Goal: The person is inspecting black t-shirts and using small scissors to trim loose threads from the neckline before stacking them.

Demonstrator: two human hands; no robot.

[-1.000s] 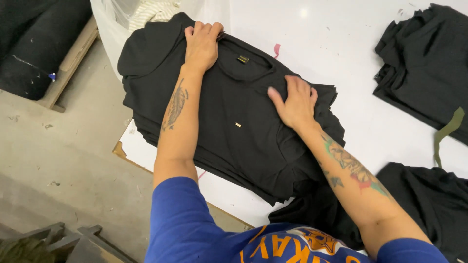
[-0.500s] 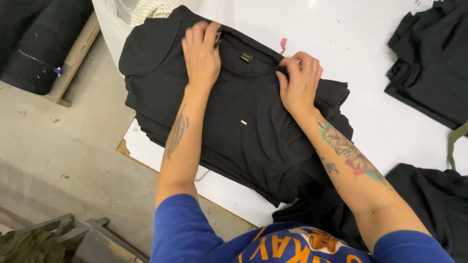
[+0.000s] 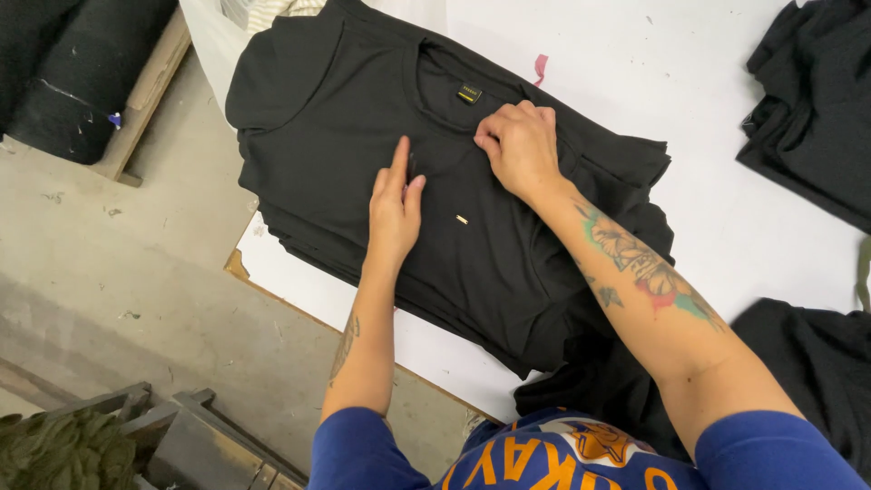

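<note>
A stack of black shirts lies on the corner of a white table. The top shirt is face up, with a small yellow label inside its collar and a tiny gold tag on the chest. My left hand rests on the chest just left of that tag, fingers stretched out and close together. My right hand sits below the collar, fingers curled and pinching the shirt's fabric. Both forearms are tattooed.
More black garments lie at the table's top right and bottom right. A pink scrap sits above the stack. Left of the table is concrete floor, with a black roll and a wooden board.
My left hand has slid from the collar down to the chest. My right hand has moved left toward the shirt's middle and curled onto the fabric.
</note>
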